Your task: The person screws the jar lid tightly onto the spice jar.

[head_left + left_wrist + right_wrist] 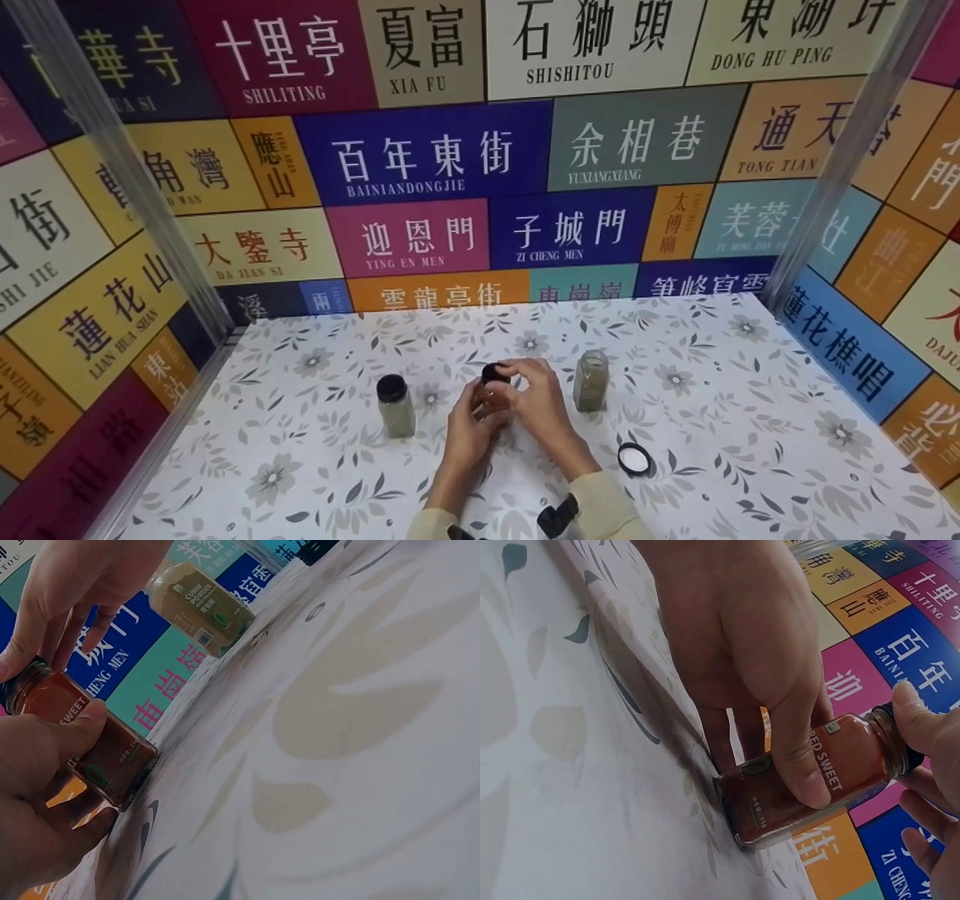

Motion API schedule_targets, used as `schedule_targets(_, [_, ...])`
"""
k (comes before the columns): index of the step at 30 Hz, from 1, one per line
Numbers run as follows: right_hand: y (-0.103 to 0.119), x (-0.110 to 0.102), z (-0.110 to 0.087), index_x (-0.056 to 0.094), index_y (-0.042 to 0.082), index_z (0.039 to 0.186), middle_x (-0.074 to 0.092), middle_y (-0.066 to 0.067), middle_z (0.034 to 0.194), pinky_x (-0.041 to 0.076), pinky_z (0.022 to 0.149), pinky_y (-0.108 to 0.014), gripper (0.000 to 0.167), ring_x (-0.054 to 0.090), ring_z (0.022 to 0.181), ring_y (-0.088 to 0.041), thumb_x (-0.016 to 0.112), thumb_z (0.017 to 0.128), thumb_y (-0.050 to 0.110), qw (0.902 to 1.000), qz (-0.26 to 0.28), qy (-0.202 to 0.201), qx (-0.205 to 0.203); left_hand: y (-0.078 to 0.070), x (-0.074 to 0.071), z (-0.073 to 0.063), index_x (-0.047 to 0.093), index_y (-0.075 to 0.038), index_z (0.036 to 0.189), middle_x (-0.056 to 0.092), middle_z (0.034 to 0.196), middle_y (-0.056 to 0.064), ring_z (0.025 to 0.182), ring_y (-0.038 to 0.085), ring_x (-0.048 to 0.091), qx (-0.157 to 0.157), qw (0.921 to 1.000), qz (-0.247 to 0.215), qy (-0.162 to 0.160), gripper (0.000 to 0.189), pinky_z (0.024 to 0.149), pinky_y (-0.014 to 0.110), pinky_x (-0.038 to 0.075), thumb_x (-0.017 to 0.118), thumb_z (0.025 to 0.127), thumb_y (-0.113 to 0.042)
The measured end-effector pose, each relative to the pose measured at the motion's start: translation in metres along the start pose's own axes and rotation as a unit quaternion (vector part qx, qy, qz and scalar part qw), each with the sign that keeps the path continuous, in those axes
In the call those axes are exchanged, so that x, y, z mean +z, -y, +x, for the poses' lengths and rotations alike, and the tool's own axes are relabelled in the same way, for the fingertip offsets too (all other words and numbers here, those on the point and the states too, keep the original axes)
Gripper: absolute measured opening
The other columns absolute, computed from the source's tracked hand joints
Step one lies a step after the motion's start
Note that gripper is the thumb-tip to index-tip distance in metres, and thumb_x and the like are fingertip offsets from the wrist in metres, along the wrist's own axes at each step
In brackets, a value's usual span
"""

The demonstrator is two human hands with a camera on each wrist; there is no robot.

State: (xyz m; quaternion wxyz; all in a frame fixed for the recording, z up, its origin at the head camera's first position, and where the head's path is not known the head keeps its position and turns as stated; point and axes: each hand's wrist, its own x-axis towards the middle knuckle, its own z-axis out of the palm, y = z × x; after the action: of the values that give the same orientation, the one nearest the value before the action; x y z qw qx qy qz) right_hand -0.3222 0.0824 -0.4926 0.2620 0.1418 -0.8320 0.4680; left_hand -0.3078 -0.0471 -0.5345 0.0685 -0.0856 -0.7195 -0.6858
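Low over the patterned tabletop, my left hand (469, 431) grips the body of a square glass spice jar (120, 754) of red powder, its label reading RED SWEET. The jar's base is right at the tabletop in both wrist views. At its neck, my right hand (541, 397) pinches the dark cap (493, 373) between thumb and fingers. Just right of the hands stands a lidless jar (592, 382), labelled cumin powder in the left wrist view. Its contents look greenish brown. A black cap with a white inside (634, 459) lies face up nearer to me.
Left of the hands stands another spice jar (396, 412), pale inside and topped with a black cap. Panels with place names (420, 150) rise behind the floral table (300, 420), and clear corner posts (825, 157) stand at its back corners.
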Motion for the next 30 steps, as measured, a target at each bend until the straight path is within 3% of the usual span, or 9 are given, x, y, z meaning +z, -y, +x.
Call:
schedule_targets(10, [-0.001, 0.005, -0.002, 0.071, 0.010, 0.093, 0.067, -0.006, 0.101, 0.053, 0.091, -0.041, 0.032, 0.064, 0.099, -0.025, 0.084, 0.074, 0.031, 0.9999, -0.007, -0.008, 0.000, 0.002, 0.001, -0.001, 0.049, -0.004, 0.144, 0.063, 0.133, 0.023, 0.112, 0.029, 0.067, -0.007, 0.9999, 0.004, -0.007, 0.065, 0.085, 0.025, 0.058, 0.075, 0.084, 0.000])
schedule_targets(14, [0.001, 0.006, -0.002, 0.069, 0.010, 0.094, 0.065, -0.007, 0.105, 0.053, 0.092, -0.043, 0.033, 0.064, 0.101, -0.026, 0.084, 0.075, 0.032, 0.9999, -0.003, -0.003, 0.013, 0.001, 0.000, -0.001, 0.050, -0.004, 0.143, 0.062, 0.135, 0.023, 0.114, 0.030, 0.066, 0.007, 0.9998, 0.019, -0.006, 0.064, 0.087, 0.026, 0.058, 0.076, 0.085, -0.003])
schedule_targets(18, [0.002, 0.002, -0.001, 0.069, 0.011, 0.096, 0.064, -0.009, 0.115, 0.051, 0.100, -0.047, 0.032, 0.062, 0.112, -0.029, 0.084, 0.077, 0.032, 0.9990, 0.020, 0.022, 0.034, 0.001, 0.000, -0.001, 0.049, -0.001, 0.142, 0.062, 0.134, 0.024, 0.113, 0.030, 0.066, 0.016, 0.9994, 0.029, -0.004, 0.063, 0.084, 0.027, 0.059, 0.076, 0.086, -0.004])
schedule_targets(23, [0.001, -0.007, 0.000, 0.070, 0.013, 0.103, 0.065, -0.009, 0.133, 0.044, 0.110, -0.054, 0.019, 0.056, 0.130, -0.033, 0.077, 0.088, 0.023, 0.9931, 0.080, 0.070, 0.050, 0.001, 0.000, 0.000, 0.051, -0.003, 0.140, 0.067, 0.125, 0.021, 0.107, 0.027, 0.068, 0.010, 0.9996, 0.024, -0.006, 0.061, 0.080, 0.025, 0.060, 0.076, 0.085, -0.002])
schedule_targets(27, [-0.002, -0.012, 0.000, 0.070, 0.014, 0.109, 0.068, -0.007, 0.133, 0.043, 0.109, -0.056, 0.018, 0.059, 0.129, -0.032, 0.073, 0.091, 0.017, 0.9876, 0.108, 0.104, 0.046, 0.002, 0.001, 0.000, 0.051, -0.003, 0.141, 0.067, 0.123, 0.022, 0.104, 0.026, 0.069, 0.009, 0.9999, 0.011, -0.006, 0.062, 0.079, 0.026, 0.061, 0.075, 0.084, 0.000])
schedule_targets(30, [-0.004, -0.014, 0.001, 0.071, 0.015, 0.109, 0.070, -0.005, 0.129, 0.045, 0.106, -0.054, 0.019, 0.061, 0.125, -0.031, 0.074, 0.090, 0.018, 0.9876, 0.109, 0.107, 0.037, 0.001, 0.001, 0.000, 0.050, -0.001, 0.141, 0.067, 0.122, 0.023, 0.103, 0.025, 0.069, 0.015, 0.9999, 0.000, -0.005, 0.063, 0.079, 0.028, 0.061, 0.075, 0.084, 0.002])
